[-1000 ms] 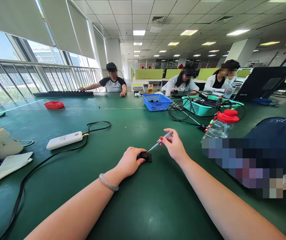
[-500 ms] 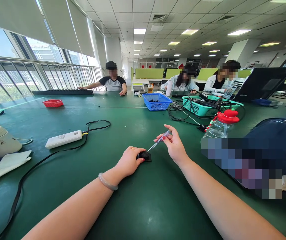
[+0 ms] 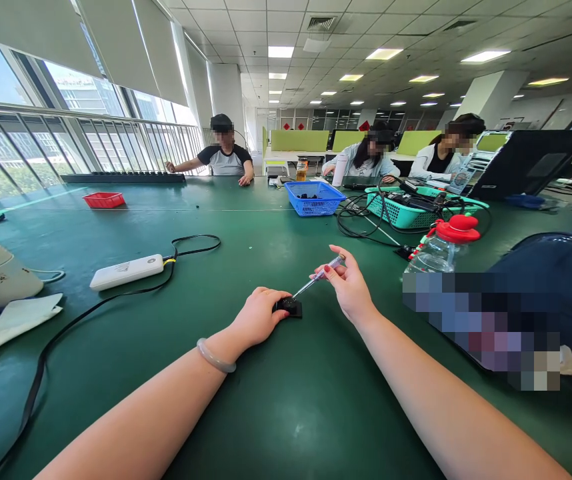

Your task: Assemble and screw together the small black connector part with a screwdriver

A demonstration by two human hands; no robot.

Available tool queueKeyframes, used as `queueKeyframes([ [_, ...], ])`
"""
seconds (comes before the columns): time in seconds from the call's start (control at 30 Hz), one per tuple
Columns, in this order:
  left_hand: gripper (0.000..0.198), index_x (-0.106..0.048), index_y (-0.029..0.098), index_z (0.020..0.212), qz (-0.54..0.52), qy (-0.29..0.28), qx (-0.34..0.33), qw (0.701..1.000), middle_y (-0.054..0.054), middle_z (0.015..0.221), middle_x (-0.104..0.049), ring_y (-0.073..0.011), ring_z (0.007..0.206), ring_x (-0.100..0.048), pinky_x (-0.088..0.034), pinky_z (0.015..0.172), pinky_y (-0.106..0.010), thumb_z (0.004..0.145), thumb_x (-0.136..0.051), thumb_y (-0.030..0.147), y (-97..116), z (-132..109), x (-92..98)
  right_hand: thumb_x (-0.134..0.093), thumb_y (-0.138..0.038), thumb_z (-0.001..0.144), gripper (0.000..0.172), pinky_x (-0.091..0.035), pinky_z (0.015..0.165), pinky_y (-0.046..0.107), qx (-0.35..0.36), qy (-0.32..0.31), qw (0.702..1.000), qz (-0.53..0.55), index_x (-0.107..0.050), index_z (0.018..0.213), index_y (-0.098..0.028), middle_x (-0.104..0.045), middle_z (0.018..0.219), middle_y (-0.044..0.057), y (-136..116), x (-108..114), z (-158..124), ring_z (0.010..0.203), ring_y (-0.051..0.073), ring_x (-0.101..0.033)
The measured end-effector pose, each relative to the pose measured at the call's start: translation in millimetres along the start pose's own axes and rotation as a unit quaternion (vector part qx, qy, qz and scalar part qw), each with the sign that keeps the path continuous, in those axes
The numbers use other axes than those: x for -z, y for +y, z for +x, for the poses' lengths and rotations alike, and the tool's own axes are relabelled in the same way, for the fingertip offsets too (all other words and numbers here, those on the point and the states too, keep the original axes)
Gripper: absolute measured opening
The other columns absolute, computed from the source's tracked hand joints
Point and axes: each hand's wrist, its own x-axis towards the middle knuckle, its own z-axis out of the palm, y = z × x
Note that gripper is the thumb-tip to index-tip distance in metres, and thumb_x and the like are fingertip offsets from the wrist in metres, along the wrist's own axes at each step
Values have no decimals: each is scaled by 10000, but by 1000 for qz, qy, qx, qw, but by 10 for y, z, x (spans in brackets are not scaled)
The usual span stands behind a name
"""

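Note:
On the green table, a small black part lies near the centre of the view. My left hand grips its left side between thumb and fingers. A screwdriver with a clear, purplish handle is pinched in the fingers of my right hand. Its thin metal shaft slants down to the left, and the tip meets the top of the black part. Fine details of the part are too small to make out.
A white power strip with a black cable is at left, near a cream pot. Beyond are red, blue and teal baskets. At right are a red-capped bottle and dark bag. Several people sit opposite.
The screwdriver's handle has tilted slightly lower, with my right hand shifting a little around it. The view has moved slightly. My left hand keeps its hold on the black part.

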Motion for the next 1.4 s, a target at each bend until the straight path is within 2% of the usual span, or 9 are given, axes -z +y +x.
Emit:
queueKeyframes([
  [0.13, 339, -670, 225, 1214, 0, 5, -1, 1000, -53, 1191, -707, -262, 1168, -555, -435, 1061, -404, 878, -631, 243, -3, 4, -2, -757, -433, 735, 604, -505, 956, 481, -42, -7, 999, 29, -476, 1245, -274, -698, 769, -46, 22, 3, -7, 806, 208, -736],
  [0.33, 335, -670, 239, 1209, -3, 4, -6, 1000, -46, 1187, -710, -260, 1152, -567, -442, 1054, -406, 877, -626, 245, -3, 2, -1, -797, -362, 699, 454, -546, 896, 401, -121, 25, 991, 51, -541, 1059, -256, -717, 747, -45, 56, -18, -20, 750, 174, -731],
  [0.5, 337, -670, 242, 1209, -2, 4, -4, 1000, -48, 1192, -709, -259, 1163, -566, -441, 1059, -409, 875, -626, 245, 8, -2, 6, -711, -189, 789, 247, -580, 801, 348, -174, 77, 978, 86, -543, 964, -237, -713, 706, -34, 77, -49, -17, 694, 153, -729],
  [0.63, 339, -665, 236, 1213, 2, 4, -6, 1000, -48, 1200, -704, -260, 1164, -559, -436, 1062, -404, 877, -626, 247, -8, 2, -11, -628, -80, 816, 215, -604, 753, 359, -213, 93, 965, 120, -521, 926, -231, -708, 690, -19, 76, -41, -11, 691, 171, -739],
  [0.83, 328, -663, 240, 1206, 3, 8, -15, 1000, -45, 1195, -706, -258, 1150, -568, -438, 1055, -412, 882, -612, 250, -22, 6, -26, -669, -139, 800, 201, -612, 743, 400, -204, 73, 967, 134, -520, 896, -233, -703, 723, 5, 139, 25, 2, 744, 202, -744],
  [1.0, 355, -655, 244, 1222, 2, 11, -13, 1000, -41, 1202, -703, -257, 1167, -564, -434, 1067, -413, 871, -605, 223, -23, 4, -38, -702, -245, 753, 242, -588, 728, 405, -202, 18, 975, 96, -562, 950, -241, -648, 664, -31, 155, 14, -13, 648, 168, -680],
  [1.13, 355, -657, 239, 1217, 2, 22, -20, 1000, -53, 1205, -700, -263, 1177, -562, -431, 1074, -429, 867, -601, 246, -25, -5, -54, -696, -333, 741, 380, -558, 686, 385, -135, 3, 990, 28, -560, 1087, -252, -572, 621, -73, 73, -40, -46, 600, 151, -602],
  [1.27, 390, -651, 224, 1227, -3, 18, -18, 1000, -62, 1199, -696, -268, 1189, -556, -432, 1075, -427, 839, -628, 255, -22, -14, -50, -621, -367, 838, 425, -532, 704, 359, 27, 30, 998, -44, -508, 1234, -263, -564, 663, -54, -66, -105, -142, 670, 165, -591],
  [1.4, 421, -640, 225, 1243, -7, 11, -14, 1000, -64, 1207, -689, -275, 1191, -549, -432, 1071, -434, 825, -666, 264, -27, -13, -46, -542, -344, 929, 381, -535, 806, 384, 175, -6, 976, -131, -460, 1296, -280, -615, 811, -6, -167, -190, -297, 777, 178, -625],
])
